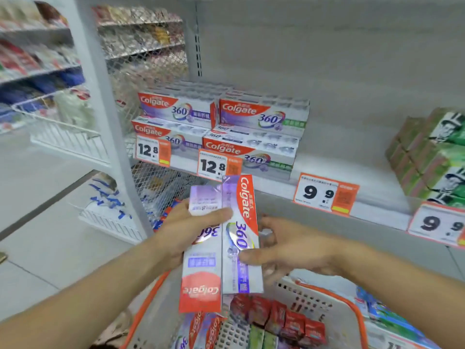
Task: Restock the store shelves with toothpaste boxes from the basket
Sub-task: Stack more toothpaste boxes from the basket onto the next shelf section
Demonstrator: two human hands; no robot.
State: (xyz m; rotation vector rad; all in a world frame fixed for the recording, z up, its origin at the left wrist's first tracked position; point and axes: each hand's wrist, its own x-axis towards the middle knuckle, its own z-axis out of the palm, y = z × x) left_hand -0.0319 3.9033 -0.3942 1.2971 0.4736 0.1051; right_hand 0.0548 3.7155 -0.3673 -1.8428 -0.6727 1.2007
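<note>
Store aisle with white metal shelving [327,187] and a pale tiled floor; the racks off to the left are too blurred to read, just red, blue and white packs. The orange-rimmed basket [334,298] is cut off by the bottom edge, so only part of its load shows: more Colgate cartons on end, some small red packs [294,321] and a green box or two. Both hands are up over it, in front of the shelf edge. The left hand [181,233] wraps its fingers round a Colgate 360 box [201,280] held upside down, logo at the bottom. The right hand [284,248] pinches a second Colgate 360 box [241,230] held upright, thumb on the front, other fingers mostly hidden behind. The two boxes sit side by side, edges touching I think, but it's hard to tell. On the shelf behind, stacked Colgate 360 cartons [221,127] stand in two rows, two high. Orange price tags read 12.8 [153,151] and 12.8 [219,166], then 9.9 [325,193] under a bare stretch of shelf. Far right, green boxes [432,157] with a man in a top hat, partly cropped.
</note>
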